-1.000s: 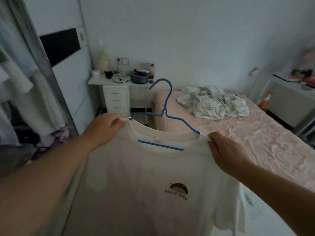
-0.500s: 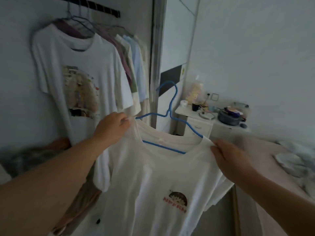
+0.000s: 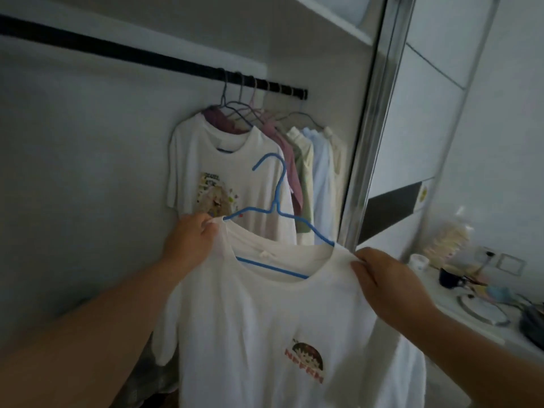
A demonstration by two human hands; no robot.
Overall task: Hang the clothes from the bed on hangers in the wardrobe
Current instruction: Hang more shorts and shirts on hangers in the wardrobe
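A white T-shirt with a small cartoon print hangs on a blue wire hanger, held up in front of the open wardrobe. My left hand grips the shirt's left shoulder over the hanger end. My right hand grips its right shoulder. The hanger's hook points up and left, well below the black wardrobe rail. Several shirts hang at the rail's right end, a white printed one in front.
The wardrobe's metal door frame stands just right of the hung clothes. A white bedside cabinet top with a cup, plate and pot is at the right. The rail's left stretch is bare. Dark clothing lies low in the wardrobe.
The view has swung left from the bed to the wardrobe. Both hands carried the shirt on its hanger toward the rail and raised it; the grips are unchanged.
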